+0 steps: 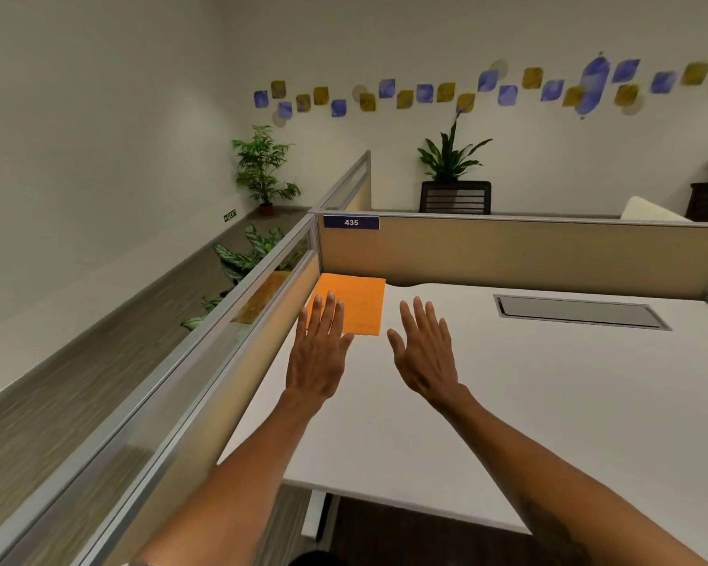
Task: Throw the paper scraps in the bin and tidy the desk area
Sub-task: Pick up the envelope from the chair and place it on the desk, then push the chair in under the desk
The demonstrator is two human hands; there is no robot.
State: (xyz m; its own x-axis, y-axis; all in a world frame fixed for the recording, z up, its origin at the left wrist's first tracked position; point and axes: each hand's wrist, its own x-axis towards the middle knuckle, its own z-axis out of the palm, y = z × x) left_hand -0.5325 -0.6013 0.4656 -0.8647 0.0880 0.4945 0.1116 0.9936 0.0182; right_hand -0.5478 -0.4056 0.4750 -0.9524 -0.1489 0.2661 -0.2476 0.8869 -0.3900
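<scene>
I am holding both hands out over the white worktop, palms down and fingers spread, gripping nothing. My left hand is reaching toward 11 o'clock, and its fingertips are overlapping the near left corner of an orange paper sheet; I cannot tell whether they are touching it or hovering just above. My right hand is lying at about 12 o'clock, just beside the sheet's near right corner, apart from it and tilted slightly, with the thumb pointing toward the left hand.

The orange sheet is lying flat in the far left corner of the worktop, tucked against the beige partition at the back and close to the side partition running along my left. Faint writing is showing on it, too small to read. A blue label reading 435 is sitting on the top left of the back partition. At 1 o'clock, well apart from the sheet, a grey rectangular cable hatch is set into the worktop. Beyond the partitions, potted plants are standing along the wall, under a row of blue and yellow squares.
</scene>
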